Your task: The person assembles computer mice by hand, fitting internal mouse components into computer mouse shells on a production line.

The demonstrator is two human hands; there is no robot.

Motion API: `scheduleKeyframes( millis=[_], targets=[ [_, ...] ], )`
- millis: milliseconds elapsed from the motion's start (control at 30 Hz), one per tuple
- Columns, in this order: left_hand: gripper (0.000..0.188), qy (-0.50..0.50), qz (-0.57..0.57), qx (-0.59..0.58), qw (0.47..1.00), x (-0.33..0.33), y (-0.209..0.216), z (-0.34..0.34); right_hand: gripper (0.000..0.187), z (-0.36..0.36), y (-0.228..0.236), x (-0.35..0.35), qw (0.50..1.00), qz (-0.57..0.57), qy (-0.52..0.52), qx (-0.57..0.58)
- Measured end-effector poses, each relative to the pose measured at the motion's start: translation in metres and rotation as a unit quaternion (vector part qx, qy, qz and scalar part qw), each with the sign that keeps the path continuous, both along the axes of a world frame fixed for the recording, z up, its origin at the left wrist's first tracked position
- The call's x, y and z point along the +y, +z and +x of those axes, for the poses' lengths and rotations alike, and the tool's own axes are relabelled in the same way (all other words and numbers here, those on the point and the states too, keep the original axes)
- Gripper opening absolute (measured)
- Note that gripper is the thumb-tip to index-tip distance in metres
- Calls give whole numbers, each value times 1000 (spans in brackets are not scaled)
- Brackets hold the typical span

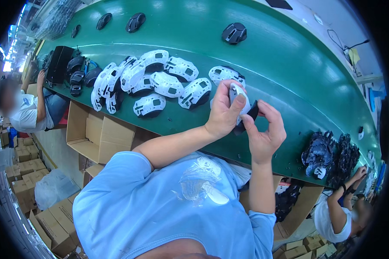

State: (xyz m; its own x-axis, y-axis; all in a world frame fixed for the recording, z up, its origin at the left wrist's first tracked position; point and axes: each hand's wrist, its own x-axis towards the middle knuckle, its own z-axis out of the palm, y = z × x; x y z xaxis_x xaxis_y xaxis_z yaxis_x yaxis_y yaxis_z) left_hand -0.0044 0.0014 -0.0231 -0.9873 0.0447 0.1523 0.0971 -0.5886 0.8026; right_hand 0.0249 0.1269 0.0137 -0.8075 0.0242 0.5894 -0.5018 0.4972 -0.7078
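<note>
Two hands fit a black piece onto a white shell above the green counter (289, 77).

The left hand (222, 114) pinches the white shell (237, 93), thumb on top. The right hand (263, 134) pinches the small black piece (250, 114) against it. I think it helps to hold the shell still and line up the edges before pressing. More white shells (160, 82) lie nearby on the counter.

The person wears a light blue short-sleeved shirt (160, 207) with a white print on its chest; forearms bare.
</note>
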Motion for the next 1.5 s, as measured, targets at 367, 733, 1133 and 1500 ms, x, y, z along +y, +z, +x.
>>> scheduleKeyframes(
  millis=[367,733,1133,1500],
  targets=[
    [62,103,-112,147,977,-12,-6,-14,42,4,-22,-2,974,-182,24,-129],
    [44,108,-125,182,969,-14,1,-13,39,-7,9,-3,997,-26,52,44],
    [43,48,-131,109,984,-22,6,-13,32,-2,8,1,986,-111,87,-84],
    [30,-69,-147,-31,986,-33,27,-5,18,-13,8,-16,998,-8,-31,-57]
  ],
)
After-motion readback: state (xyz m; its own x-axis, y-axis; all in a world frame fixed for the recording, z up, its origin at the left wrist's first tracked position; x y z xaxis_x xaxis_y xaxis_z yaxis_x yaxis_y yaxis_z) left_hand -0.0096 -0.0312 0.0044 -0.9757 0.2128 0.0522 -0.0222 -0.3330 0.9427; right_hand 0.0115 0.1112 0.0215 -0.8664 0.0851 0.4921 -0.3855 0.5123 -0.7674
